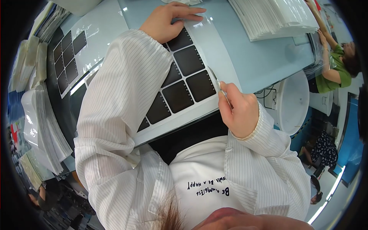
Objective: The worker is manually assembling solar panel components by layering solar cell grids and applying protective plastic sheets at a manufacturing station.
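A translucent white sheet with rows of dark, square-cornered panels (178, 96) lies on the table in front of me. My left hand (165, 20) rests on the sheet's far part, fingers stretched out and nothing gripped. Near the sheet's right edge, my right hand (239, 111) is closed around a slim metal tool with a thin pointed end (214, 76). The tip meets the sheet's margin just beside a dark panel; whether it is a blade or tweezers is too small to tell. My left sleeve covers some of the panels.
A thick stack of white sheets (274, 17) sits at the far right of the table. Another panelled sheet (69, 57) lies at the left, beside piled packets (40, 126). A white bin (293, 101) stands off the right edge. A person in green (337, 69) works beyond it.
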### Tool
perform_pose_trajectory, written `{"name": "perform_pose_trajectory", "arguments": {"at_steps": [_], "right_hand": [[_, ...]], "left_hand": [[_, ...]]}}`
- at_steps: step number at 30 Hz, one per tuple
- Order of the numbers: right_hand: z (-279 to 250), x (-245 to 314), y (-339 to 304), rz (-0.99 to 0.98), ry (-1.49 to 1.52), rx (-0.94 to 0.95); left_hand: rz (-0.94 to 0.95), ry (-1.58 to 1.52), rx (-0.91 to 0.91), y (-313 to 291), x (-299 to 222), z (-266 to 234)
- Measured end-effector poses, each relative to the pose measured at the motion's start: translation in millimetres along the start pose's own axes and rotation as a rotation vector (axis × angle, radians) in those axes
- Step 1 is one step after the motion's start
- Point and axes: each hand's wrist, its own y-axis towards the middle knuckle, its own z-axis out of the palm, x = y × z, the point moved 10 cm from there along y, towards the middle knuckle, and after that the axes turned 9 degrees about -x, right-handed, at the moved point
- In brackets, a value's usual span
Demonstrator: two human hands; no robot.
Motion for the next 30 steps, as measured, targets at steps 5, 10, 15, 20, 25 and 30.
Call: {"name": "perform_pose_trajectory", "arguments": {"at_steps": [5, 10, 15, 20, 25, 30], "right_hand": [[-5, 1, -18, 0.018, -0.004, 0.047], [-10, 5, -31, 0.018, -0.025, 0.085], [-15, 6, -43, 0.035, -0.056, 0.118], [-18, 2, -50, 0.049, -0.063, 0.127], [-20, 7, -51, 0.021, -0.056, 0.092], [-21, 6, -56, 0.017, -0.080, 0.114]], "left_hand": [[-0.011, 0.017, 0.003, 2, 1, 1], [0.004, 0.007, 0.020, 0, 4, 3], [-0.010, 0.024, 0.040, 1, 7, 4], [-0.074, -0.009, 0.046, -1, 12, 6], [-0.055, -0.027, 0.066, -3, 15, 10], [-0.042, 0.190, 0.009, -4, 12, 8]]}}
